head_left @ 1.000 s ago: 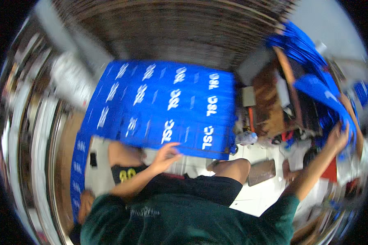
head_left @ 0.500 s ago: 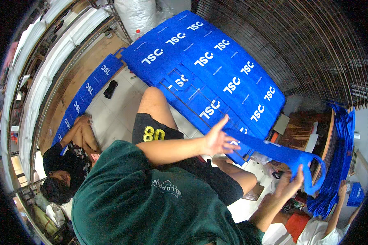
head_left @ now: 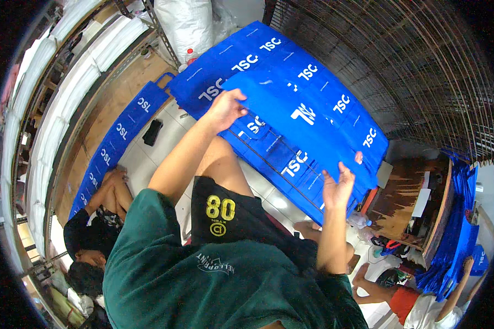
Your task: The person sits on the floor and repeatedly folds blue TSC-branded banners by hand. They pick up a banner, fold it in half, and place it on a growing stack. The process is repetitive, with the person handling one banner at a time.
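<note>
A blue fabric bag [head_left: 280, 112] with white lettering is stretched between my two hands over a low surface covered with similar blue printed bags [head_left: 307, 71]. My left hand [head_left: 228, 109] pinches its near left edge, the fingers curled over the fabric. At its right end my right hand [head_left: 339, 183] grips the edge near the thumb; a fingertip shows past the fabric. Part of the bag looks smeared by motion. Beneath it, a thin dark rod frame [head_left: 258, 156] lies across the printed bags, partly covered.
A row of blue bags [head_left: 115, 134] lies along the left, near a seated person [head_left: 96, 230]. Another person [head_left: 428, 307] reaches toward blue bags [head_left: 455, 241] at right. Wire racks [head_left: 389, 66] rise behind. A black object [head_left: 152, 132] lies on the floor.
The blue bag has swung from my right side to over the printed bags. My left hand, empty before, moved left and took hold of it. My right hand moved up and left.
</note>
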`<state>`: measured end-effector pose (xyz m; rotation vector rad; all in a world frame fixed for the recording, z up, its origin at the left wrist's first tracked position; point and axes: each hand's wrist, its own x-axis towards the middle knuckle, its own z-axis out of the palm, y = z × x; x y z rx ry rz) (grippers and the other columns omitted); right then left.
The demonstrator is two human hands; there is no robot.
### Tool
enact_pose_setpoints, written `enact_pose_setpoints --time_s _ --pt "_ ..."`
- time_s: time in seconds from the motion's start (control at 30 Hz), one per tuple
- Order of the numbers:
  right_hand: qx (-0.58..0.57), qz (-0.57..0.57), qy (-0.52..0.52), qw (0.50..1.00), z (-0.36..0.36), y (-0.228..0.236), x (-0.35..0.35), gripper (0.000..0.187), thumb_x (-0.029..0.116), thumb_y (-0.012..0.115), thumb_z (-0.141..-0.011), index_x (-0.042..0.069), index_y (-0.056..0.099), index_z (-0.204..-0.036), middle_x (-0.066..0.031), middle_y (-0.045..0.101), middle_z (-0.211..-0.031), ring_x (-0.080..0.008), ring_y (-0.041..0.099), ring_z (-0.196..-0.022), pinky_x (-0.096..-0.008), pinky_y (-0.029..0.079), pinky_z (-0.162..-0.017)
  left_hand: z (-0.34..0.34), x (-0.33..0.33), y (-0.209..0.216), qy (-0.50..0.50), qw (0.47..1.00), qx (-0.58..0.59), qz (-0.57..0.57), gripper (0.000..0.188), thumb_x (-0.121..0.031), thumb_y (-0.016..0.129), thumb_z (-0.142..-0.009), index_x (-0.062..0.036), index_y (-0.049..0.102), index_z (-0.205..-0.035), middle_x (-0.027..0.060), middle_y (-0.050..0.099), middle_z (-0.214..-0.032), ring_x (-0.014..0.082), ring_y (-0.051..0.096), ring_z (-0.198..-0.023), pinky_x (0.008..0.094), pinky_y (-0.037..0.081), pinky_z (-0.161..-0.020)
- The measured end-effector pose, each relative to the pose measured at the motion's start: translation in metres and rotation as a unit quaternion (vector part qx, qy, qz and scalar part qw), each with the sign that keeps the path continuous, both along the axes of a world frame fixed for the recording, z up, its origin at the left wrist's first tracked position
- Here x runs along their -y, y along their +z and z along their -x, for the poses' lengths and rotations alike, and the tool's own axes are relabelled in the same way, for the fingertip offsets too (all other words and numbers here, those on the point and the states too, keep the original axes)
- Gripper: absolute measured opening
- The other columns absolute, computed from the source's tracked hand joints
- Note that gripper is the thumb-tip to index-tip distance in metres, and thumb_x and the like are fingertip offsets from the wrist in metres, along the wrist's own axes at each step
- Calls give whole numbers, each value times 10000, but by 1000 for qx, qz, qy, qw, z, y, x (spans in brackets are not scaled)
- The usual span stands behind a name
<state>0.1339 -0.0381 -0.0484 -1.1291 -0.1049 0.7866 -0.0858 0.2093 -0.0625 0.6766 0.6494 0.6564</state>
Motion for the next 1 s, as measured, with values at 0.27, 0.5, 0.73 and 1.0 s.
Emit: enact_pose_setpoints --time_s 0.27,0.5,0.73,1.0 --pt "-263 101 58 958 18 -165 -37 325 295 605 -734 210 543 -1043 -74 443 -1093 -215 447 -952 -343 375 -727 64 -48 -149 58 960 -273 -30 464 -45 599 -742 -53 404 -1163 95 554 -973 210 569 -839 341 510 -719" --pt "-247 259 78 931 12 -239 -30 343 302 589 -774 218 519 -1098 13 418 -1187 -230 425 -949 -357 344 -753 82 -44 -224 96 912 -395 -54 599 51 636 -675 7 345 -1196 160 553 -942 238 605 -762 313 539 -579" --pt "-179 297 -22 938 14 -212 -42 209 242 655 -769 210 512 -918 41 556 -909 -161 507 -773 -294 330 -547 79 -45 -236 141 900 -410 -52 444 43 648 -660 -7 392 -1019 146 558 -898 210 601 -690 290 521 -535" --pt "-86 308 -18 947 11 -203 -52 479 199 706 -733 128 408 -1102 -67 488 -1075 -265 516 -881 -379 452 -610 80 -53 -257 153 895 -414 -72 572 54 640 -664 -36 356 -1152 134 556 -911 216 588 -741 300 522 -553"
